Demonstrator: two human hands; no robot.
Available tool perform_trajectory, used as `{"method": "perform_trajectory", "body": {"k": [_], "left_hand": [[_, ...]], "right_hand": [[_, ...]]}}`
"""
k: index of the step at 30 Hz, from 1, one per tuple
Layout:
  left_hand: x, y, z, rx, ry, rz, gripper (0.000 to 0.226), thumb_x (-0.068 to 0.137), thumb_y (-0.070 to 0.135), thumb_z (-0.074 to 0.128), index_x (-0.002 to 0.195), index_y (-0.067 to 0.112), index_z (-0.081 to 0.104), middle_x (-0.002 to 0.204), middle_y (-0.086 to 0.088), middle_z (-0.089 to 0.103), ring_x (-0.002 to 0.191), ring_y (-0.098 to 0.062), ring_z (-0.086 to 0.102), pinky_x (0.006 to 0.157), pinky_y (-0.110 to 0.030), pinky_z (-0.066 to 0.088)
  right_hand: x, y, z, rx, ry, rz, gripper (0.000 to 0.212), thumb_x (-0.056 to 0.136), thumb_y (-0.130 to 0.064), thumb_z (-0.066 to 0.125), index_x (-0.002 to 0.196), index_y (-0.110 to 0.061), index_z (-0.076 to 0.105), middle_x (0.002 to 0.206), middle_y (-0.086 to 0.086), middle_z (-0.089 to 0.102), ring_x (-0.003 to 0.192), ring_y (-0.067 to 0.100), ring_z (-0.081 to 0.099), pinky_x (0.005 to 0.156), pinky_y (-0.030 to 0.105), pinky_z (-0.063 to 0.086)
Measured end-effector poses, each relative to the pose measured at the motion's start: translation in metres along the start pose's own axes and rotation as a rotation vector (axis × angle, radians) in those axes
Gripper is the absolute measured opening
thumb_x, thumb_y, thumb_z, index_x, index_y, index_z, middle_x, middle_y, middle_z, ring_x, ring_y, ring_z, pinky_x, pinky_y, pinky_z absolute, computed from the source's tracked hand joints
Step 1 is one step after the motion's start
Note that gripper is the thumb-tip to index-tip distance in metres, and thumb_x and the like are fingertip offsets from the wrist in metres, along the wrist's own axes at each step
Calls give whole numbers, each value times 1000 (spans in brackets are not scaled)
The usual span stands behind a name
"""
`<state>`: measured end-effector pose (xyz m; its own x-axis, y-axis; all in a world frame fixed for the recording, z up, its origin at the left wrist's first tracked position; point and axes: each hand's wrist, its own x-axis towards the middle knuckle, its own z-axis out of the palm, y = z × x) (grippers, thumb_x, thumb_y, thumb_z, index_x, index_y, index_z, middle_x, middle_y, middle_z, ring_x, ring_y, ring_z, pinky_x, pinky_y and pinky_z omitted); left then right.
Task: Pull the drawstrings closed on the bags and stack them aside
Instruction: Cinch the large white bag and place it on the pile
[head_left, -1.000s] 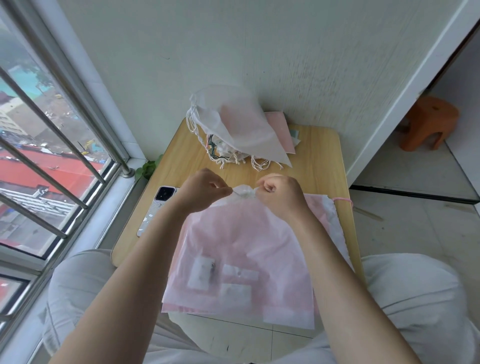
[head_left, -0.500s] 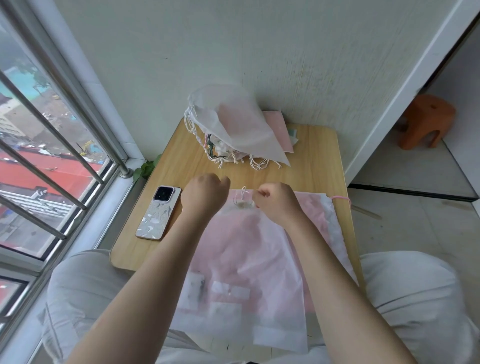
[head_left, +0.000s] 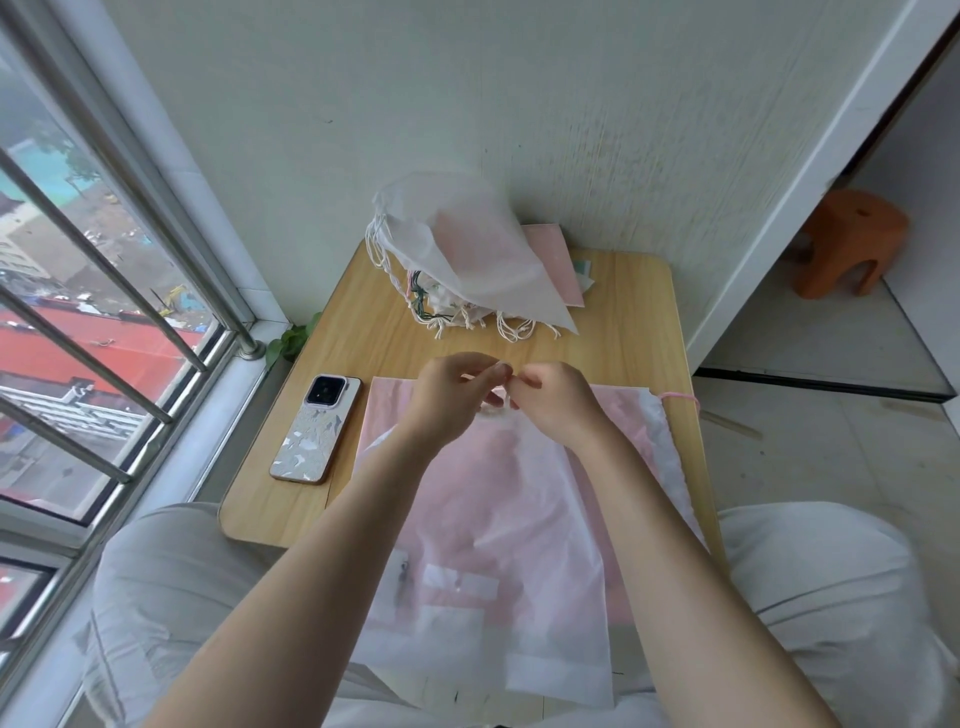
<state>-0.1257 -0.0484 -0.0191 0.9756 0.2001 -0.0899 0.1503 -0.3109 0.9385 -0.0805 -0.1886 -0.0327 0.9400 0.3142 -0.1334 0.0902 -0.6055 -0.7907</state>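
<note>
A translucent white drawstring bag (head_left: 519, 519) with pink contents lies on a pile of flat pink bags (head_left: 628, 415) at the near edge of the small wooden table (head_left: 623, 322). Its mouth is gathered tight under my fingers. My left hand (head_left: 447, 400) and my right hand (head_left: 550, 402) meet just above that gathered mouth, fingertips pinching the white drawstring between them. A heap of closed white bags (head_left: 467, 254) with dangling white cords sits at the back of the table against the wall.
A phone (head_left: 317, 428) lies face down on the table's left side. A window with metal bars (head_left: 104, 291) runs along the left. An orange stool (head_left: 852, 239) stands on the floor to the right. My knees are under the table's near edge.
The bag's mouth has been drawn tight. Both hands have risen slightly and come together over it, pinching the string; the bag has slid a little toward me.
</note>
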Motion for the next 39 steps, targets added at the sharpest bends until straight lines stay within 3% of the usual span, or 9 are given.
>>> {"method": "perform_trajectory", "body": {"k": [5,9,12,17,20,24,29,35,39], "left_hand": [[5,-2,-4,56,-31,-49,17,94,23,62,90,12,74,62,2,62,48,-7,53,50,-14,39],[6,0,-3,6,-167,-102,19,94,20,58,93,15,76,68,1,61,57,-6,49,55,-8,40],[5,-1,-2,28,-214,-113,21,92,30,63,91,13,75,70,2,60,60,-6,51,57,-10,41],[5,-4,-4,15,-185,-127,28,99,25,52,94,12,76,66,3,57,57,-6,48,50,-7,36],[7,-4,-9,-10,-186,-155,29,99,24,51,92,11,76,65,3,58,55,-5,48,48,-10,35],[11,-1,-13,-31,-169,-207,30,97,24,52,86,10,75,59,4,55,50,-6,45,46,-17,30],[16,1,-18,-44,-153,-253,32,94,23,54,67,15,67,56,3,56,52,-11,45,48,-21,27],[18,-2,-21,-56,-45,-276,20,92,17,56,89,6,73,64,-4,62,56,-13,55,47,-23,38],[18,-4,-22,-64,-34,-285,22,93,14,55,95,2,72,74,-7,67,61,-15,57,50,-23,39]], "right_hand": [[8,-15,-19,309,25,52,31,85,-29,69,73,-2,62,67,2,49,64,12,45,62,27,37],[23,-38,-33,368,-13,28,35,81,-35,74,82,-1,68,76,2,54,75,11,50,72,29,39],[34,-57,-34,375,-70,-10,18,81,-32,75,78,-15,71,76,-3,65,76,8,58,76,24,43],[48,-68,-32,280,-53,-76,33,89,-30,63,122,-27,65,117,-6,65,99,4,61,84,20,44],[48,-60,-30,148,14,-62,39,93,-22,53,133,-23,56,117,-3,55,103,9,54,90,24,43],[37,-47,-24,173,-54,13,26,88,-8,46,105,-14,66,96,6,70,84,15,66,86,33,55],[27,-29,-17,119,-289,-10,29,80,-6,63,106,-18,63,96,4,68,83,13,62,80,29,53],[29,-22,-29,17,-189,23,20,79,-20,61,98,-24,64,86,-3,64,79,11,59,67,25,44],[22,-34,-46,-27,-218,17,20,85,-19,56,89,-6,71,61,4,58,55,16,50,58,25,43]]}}
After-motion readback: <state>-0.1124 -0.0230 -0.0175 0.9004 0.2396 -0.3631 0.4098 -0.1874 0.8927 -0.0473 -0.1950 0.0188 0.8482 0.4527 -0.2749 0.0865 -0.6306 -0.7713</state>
